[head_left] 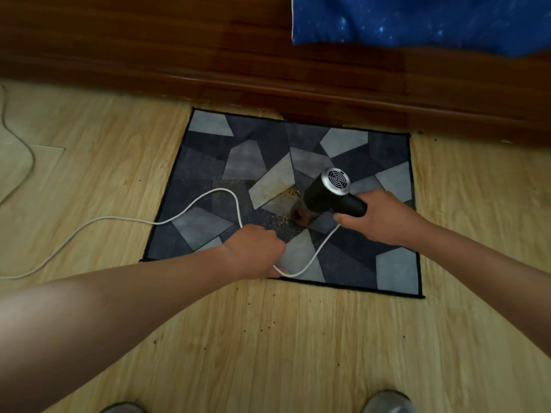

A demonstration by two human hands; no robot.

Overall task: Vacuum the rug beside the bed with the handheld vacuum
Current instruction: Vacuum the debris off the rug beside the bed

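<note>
Covering most of the view, the floor (268, 338) is pale wood-grain plank, with bare room to the left, right and near side of the rug. Bed frame (179, 55): dark glossy wood running across the far side, with blue star-print bedding (417, 22) hanging over it. Rug (208, 162): flat rectangle, grey angular patches, thin black border, far edge close against the bed base. Handheld vacuum (325, 192): black cylinder tilted nozzle-down on the rug's middle, silver round grille at the rear. Right hand (384, 219): fingers wrapped round the vacuum's handle. Left hand (253, 251): closed round the cord (119, 219), a thin white line looping over the rug's left edge. Crumbs (287, 193): yellowish grit beside the nozzle.
</note>
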